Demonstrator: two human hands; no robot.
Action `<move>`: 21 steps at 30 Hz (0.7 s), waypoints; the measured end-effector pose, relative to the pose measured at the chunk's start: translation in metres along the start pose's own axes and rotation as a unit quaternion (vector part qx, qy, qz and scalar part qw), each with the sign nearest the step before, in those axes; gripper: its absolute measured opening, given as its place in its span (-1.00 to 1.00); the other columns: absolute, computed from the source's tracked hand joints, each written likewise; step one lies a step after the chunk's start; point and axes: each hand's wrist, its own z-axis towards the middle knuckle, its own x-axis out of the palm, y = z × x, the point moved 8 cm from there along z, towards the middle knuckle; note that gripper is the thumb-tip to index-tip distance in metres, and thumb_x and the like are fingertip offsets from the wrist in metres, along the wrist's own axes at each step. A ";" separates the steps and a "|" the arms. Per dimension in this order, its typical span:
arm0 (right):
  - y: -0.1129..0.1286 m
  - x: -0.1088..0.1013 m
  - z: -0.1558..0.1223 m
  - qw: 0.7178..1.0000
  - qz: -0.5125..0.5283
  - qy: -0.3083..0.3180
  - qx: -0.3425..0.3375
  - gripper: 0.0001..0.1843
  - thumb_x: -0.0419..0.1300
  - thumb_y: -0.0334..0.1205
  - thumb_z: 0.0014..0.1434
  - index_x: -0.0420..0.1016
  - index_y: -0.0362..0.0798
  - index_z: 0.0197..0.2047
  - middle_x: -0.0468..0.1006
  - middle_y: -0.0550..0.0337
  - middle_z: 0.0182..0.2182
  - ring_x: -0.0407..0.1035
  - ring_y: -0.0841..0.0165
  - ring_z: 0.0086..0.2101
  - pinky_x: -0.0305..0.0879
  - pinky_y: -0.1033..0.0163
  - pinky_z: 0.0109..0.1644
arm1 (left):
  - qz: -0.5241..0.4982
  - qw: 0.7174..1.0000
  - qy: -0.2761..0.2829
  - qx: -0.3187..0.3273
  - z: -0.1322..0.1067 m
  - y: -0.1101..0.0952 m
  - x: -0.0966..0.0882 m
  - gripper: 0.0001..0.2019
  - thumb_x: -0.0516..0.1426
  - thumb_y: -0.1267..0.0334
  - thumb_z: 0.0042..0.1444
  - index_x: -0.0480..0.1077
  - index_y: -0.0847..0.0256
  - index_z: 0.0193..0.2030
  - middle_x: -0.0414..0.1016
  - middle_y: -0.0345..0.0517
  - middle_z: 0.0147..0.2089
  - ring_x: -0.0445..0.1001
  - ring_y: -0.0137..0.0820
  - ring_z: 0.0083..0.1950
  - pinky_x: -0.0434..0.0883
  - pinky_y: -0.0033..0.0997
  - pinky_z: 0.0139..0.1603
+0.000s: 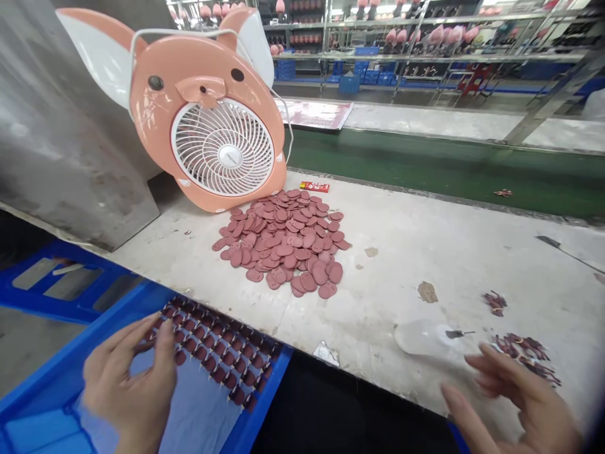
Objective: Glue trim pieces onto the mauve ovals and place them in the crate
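Note:
My left hand (135,375) is over the blue crate (271,391), its thumb and fingers closed about a small maroon oval piece (150,334) that they partly hide. Below it, rows of maroon oval pieces with small dark parts (220,347) lie on a pale sheet (203,397) in the crate. At the right, my right hand (510,397) is open, thumb and fingers apart and slightly blurred. It is nearest to a clear squeeze bottle with a dark tip (425,337), lying on its side, and a bunch of small dark-red figure-like parts (529,356).
A heap of flat maroon ovals (288,243) covers the middle of the worktop (378,208). Behind it, an orange animal-shaped fan (212,120) leans by a metal box (70,126). A small red packet (315,186) lies near the green belt (425,157).

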 end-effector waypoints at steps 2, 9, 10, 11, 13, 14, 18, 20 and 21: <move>0.015 0.016 0.015 0.998 -0.018 0.056 -0.007 -0.19 0.20 0.25 0.14 0.19 -0.10 0.28 0.43 -0.04 -0.12 0.37 0.11 -0.25 0.37 -0.02 -0.18 | -0.027 0.995 0.006 0.091 0.007 -0.059 0.006 -0.70 0.08 0.05 0.24 0.46 0.21 -0.07 0.51 0.02 -0.01 0.44 -0.17 0.07 0.29 -0.14 0.21; 0.033 0.046 0.028 0.989 0.008 0.145 -0.001 -0.52 0.10 0.14 0.27 0.31 0.02 0.11 0.44 0.02 0.00 0.32 0.04 0.01 0.33 -0.08 0.02 | 0.038 0.958 0.174 0.223 0.010 -0.155 0.055 -0.64 0.09 -0.06 0.19 0.53 0.10 -0.08 0.56 -0.07 -0.12 0.45 -0.12 -0.07 0.36 -0.23 -0.23; 0.033 0.045 0.028 0.990 0.016 0.143 0.005 -0.56 0.09 0.12 0.27 0.33 0.02 0.08 0.47 0.04 -0.03 0.35 0.08 -0.04 0.38 -0.02 -0.06 | 0.048 0.957 0.173 0.229 0.009 -0.156 0.056 -0.66 0.07 -0.03 0.22 0.53 0.10 -0.08 0.56 -0.07 -0.13 0.46 -0.13 -0.08 0.35 -0.23 -0.23; 0.032 0.044 0.027 0.990 0.025 0.140 0.013 -0.58 0.10 0.10 0.28 0.34 0.02 0.07 0.49 0.06 -0.06 0.39 0.11 -0.09 0.41 0.05 -0.13 | 0.056 0.955 0.171 0.235 0.008 -0.156 0.057 -0.67 0.05 0.01 0.25 0.54 0.10 -0.08 0.56 -0.08 -0.14 0.46 -0.15 -0.09 0.34 -0.24 -0.24; 0.029 0.040 0.025 0.990 0.038 0.134 0.033 -0.59 0.11 0.08 0.27 0.35 0.02 0.07 0.51 0.09 -0.05 0.43 0.16 -0.12 0.42 0.15 -0.21 | 0.065 0.953 0.162 0.249 0.005 -0.152 0.057 -0.69 0.02 0.05 0.28 0.54 0.09 -0.07 0.56 -0.10 -0.16 0.47 -0.18 -0.11 0.32 -0.28 -0.27; 0.028 0.038 0.025 0.990 0.043 0.129 0.042 -0.60 0.12 0.07 0.27 0.35 0.02 0.06 0.51 0.11 -0.05 0.44 0.18 -0.12 0.41 0.18 -0.21 | 0.068 0.952 0.154 0.256 0.004 -0.150 0.057 -0.69 0.01 0.07 0.29 0.54 0.09 -0.07 0.57 -0.11 -0.16 0.48 -0.20 -0.12 0.31 -0.30 -0.28; 0.026 0.029 0.025 0.991 0.072 0.097 0.057 -0.65 0.13 0.04 0.26 0.41 0.01 -0.01 0.54 0.14 -0.09 0.46 0.21 -0.12 0.38 0.19 -0.11 | 0.074 0.957 0.103 0.261 0.003 -0.137 0.050 -0.71 0.01 0.12 0.31 0.54 0.13 -0.11 0.59 -0.10 -0.15 0.50 -0.21 -0.14 0.26 -0.32 -0.35; 0.025 0.027 0.026 0.990 0.089 0.087 0.059 -0.68 0.15 0.02 0.25 0.43 0.00 -0.03 0.53 0.13 -0.10 0.45 0.19 -0.11 0.35 0.16 -0.06 | 0.075 0.961 0.078 0.253 0.005 -0.134 0.045 -0.72 0.02 0.14 0.30 0.54 0.14 -0.15 0.59 -0.08 -0.16 0.50 -0.20 -0.17 0.22 -0.32 -0.41; 0.024 0.028 0.026 0.988 0.109 0.085 0.065 -0.70 0.18 -0.02 0.24 0.44 0.00 -0.04 0.52 0.12 -0.09 0.44 0.17 -0.10 0.33 0.14 -0.03 | 0.077 0.962 0.067 0.253 0.005 -0.135 0.042 -0.73 0.03 0.14 0.30 0.54 0.15 -0.15 0.60 -0.08 -0.16 0.50 -0.21 -0.18 0.22 -0.32 -0.41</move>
